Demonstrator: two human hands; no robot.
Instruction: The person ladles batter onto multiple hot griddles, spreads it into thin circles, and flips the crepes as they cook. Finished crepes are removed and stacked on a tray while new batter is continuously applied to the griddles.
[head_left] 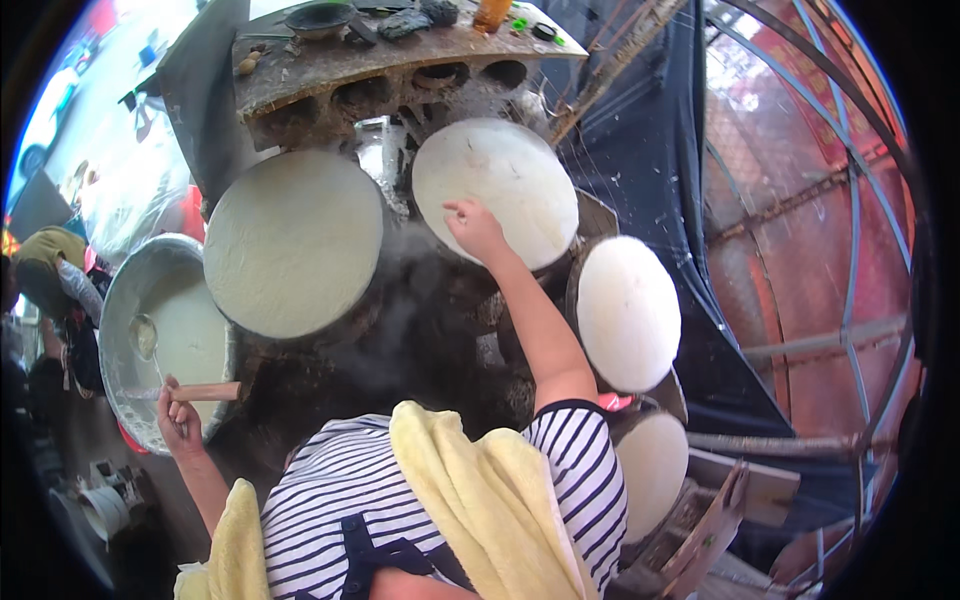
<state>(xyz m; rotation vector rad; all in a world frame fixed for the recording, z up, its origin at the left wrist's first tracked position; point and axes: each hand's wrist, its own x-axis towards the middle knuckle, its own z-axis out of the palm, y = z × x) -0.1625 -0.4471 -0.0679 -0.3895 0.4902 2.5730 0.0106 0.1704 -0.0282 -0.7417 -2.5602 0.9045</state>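
My left hand point(178, 415) is closed on a ladle point(144, 338) and a flat wooden spreader point(208, 391), beside a large round basin point(112, 375) of milky liquid. The ladle's bowl hangs over the liquid. My right hand point(476, 230) reaches over the far round white surface point(505, 165), index finger stretched out and the other fingers partly curled; whether it touches the surface I cannot tell. Left of it lies another wide round surface point(293, 240), coated off-white. Two more white rounds, the upper point(630, 310) and the lower point(652, 470), stand to my right.
A sooty ledge point(300, 75) with round openings below carries a dark bowl point(318, 18) and an orange container point(491, 14). Steam drifts between the rounds. Dark sheeting point(640, 130) and a pole point(620, 65) border the right. Another person point(50, 265) is at far left.
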